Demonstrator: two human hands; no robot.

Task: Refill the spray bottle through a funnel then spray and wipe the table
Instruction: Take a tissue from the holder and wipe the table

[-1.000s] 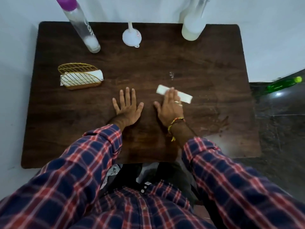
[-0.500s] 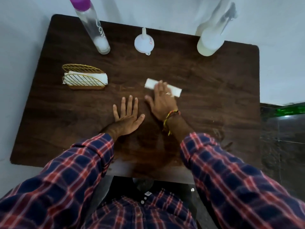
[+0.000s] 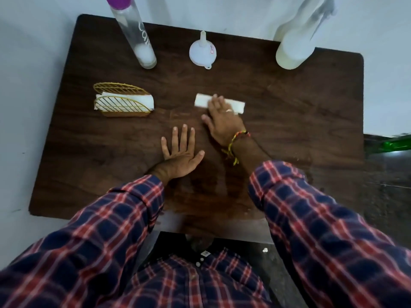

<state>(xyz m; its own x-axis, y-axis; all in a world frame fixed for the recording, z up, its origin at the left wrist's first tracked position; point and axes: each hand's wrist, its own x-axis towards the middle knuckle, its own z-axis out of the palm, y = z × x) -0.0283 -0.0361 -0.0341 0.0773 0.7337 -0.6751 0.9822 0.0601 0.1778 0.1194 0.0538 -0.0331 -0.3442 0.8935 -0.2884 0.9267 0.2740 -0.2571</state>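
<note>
My right hand presses flat on a folded white tissue near the middle of the dark wooden table. My left hand lies flat on the table just left of it, fingers spread, holding nothing. A white funnel rests upside down at the back centre. The white spray bottle stands at the back right. A tall clear bottle with a purple cap stands at the back left.
A gold wire holder with white tissues stands on the left side of the table. A white wall runs behind and to the left. A green bottle lies on the dark floor to the right.
My right hand has slid the tissue away from me and to the left across the table. My left hand has stayed flat in place.
</note>
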